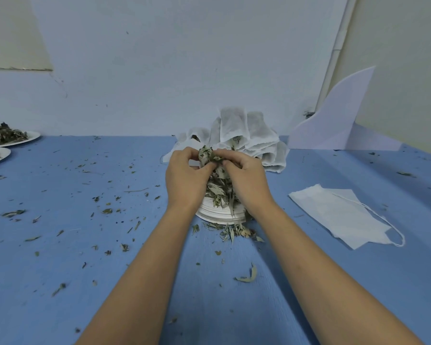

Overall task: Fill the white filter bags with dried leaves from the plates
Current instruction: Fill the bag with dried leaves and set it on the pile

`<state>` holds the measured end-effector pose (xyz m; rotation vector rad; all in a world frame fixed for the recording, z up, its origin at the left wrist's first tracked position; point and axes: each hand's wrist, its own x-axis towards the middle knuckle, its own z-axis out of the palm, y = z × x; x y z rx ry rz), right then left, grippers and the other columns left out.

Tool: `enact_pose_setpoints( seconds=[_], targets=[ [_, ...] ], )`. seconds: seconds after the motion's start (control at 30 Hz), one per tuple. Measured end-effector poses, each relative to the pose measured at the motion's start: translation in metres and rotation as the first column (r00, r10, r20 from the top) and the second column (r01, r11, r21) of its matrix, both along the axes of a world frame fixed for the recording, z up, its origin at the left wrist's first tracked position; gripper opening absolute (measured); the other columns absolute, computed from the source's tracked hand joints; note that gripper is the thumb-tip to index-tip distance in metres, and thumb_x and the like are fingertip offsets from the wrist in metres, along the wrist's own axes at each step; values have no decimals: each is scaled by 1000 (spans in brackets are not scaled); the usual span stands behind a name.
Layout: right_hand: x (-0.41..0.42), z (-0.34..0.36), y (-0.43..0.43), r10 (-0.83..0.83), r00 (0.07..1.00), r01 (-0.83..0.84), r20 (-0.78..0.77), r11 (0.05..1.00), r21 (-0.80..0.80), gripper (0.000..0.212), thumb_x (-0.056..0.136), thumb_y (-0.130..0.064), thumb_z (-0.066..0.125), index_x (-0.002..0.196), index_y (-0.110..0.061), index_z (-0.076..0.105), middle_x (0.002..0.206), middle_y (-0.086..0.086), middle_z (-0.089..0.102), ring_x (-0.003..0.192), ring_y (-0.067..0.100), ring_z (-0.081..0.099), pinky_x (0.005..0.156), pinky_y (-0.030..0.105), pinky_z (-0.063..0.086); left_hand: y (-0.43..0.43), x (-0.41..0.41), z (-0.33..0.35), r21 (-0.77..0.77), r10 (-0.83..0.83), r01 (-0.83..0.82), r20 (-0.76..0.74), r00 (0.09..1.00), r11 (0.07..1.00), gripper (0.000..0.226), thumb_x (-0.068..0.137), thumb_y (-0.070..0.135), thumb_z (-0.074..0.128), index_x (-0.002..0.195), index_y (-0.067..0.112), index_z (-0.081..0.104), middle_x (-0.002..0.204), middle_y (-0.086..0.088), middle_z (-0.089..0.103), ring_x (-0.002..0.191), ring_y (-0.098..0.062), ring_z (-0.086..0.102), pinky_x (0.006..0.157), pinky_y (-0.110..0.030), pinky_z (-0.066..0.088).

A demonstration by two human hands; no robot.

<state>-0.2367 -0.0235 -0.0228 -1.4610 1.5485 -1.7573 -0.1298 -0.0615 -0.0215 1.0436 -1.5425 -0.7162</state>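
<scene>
My left hand (184, 178) and my right hand (244, 180) are together above a white paper plate (219, 212) heaped with dried leaves (220, 191). Between the fingertips of both hands is a small white filter bag (205, 155) with green leaves sticking out of its top. Both hands pinch it with curled fingers. Behind them a pile of filled white filter bags (246, 135) leans against the wall. Flat empty filter bags (341, 215) with a drawstring lie on the table to the right.
Two more plates of dried leaves (13, 138) sit at the far left edge. Leaf crumbs (105, 210) are scattered over the blue table, with a small heap (234, 231) in front of the plate. A white folded sheet (334, 120) stands at the back right.
</scene>
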Motion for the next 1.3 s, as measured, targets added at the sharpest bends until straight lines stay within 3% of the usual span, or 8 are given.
enact_pose_setpoints(
  seconds=[0.27,0.37,0.47,0.6,0.73,1.0,1.2,1.3],
  targets=[
    [7,-5,3,-149,953,144,-263,989,-38,33,87,-1,53,111,-14,72,108,-3,71,93,-7,55,81,-1,38,8,-5,-3,-41,-16,15,-31,999,999,13,81,9,62,81,16,51,53,3,47,48,-15,39,51,-29,36],
    [4,-1,4,-162,951,159,-264,987,-32,33,90,0,51,113,-13,71,112,-1,70,102,3,60,87,8,43,10,-5,2,14,-148,151,-110,983,989,6,86,11,58,84,16,56,63,4,57,58,-13,49,55,-25,43],
    [2,0,6,-185,953,181,-239,983,-39,32,90,0,51,112,-13,71,110,-1,71,104,11,62,92,23,47,10,-6,7,106,-227,263,-270,936,959,22,91,14,48,71,18,57,63,5,58,57,-11,52,60,-30,42],
    [2,-1,6,-183,951,172,-249,983,-64,33,89,2,52,110,-13,72,110,-2,71,105,8,61,93,18,45,5,-6,8,190,-150,219,-320,935,957,38,95,42,49,71,16,62,72,-3,67,59,-7,61,66,-28,48],
    [4,-2,7,-175,937,158,-303,984,-81,37,87,4,50,109,-15,72,107,-3,71,102,9,62,89,21,47,1,-5,4,180,-159,218,-295,942,959,28,83,39,70,66,18,62,70,1,63,72,-16,59,83,-42,51],
    [7,3,5,-138,983,145,124,988,-52,36,82,5,56,101,-26,57,101,-9,68,92,10,64,86,36,53,3,-2,5,160,-104,141,-221,970,977,29,69,18,82,63,18,54,90,10,68,86,-15,68,84,-42,55],
    [10,3,2,-173,965,167,198,985,47,26,79,-11,70,90,-34,63,117,1,60,112,20,59,96,43,48,2,-3,6,159,-70,127,-327,942,979,28,74,3,73,66,15,49,101,5,67,91,-10,65,86,-38,55],
    [11,4,2,-129,963,122,236,991,45,23,80,-5,68,89,-27,70,97,-5,69,96,8,64,90,35,53,3,-4,6,164,-77,151,-388,919,975,30,77,-4,67,68,15,46,94,12,64,84,1,63,78,-27,54]
  ],
)
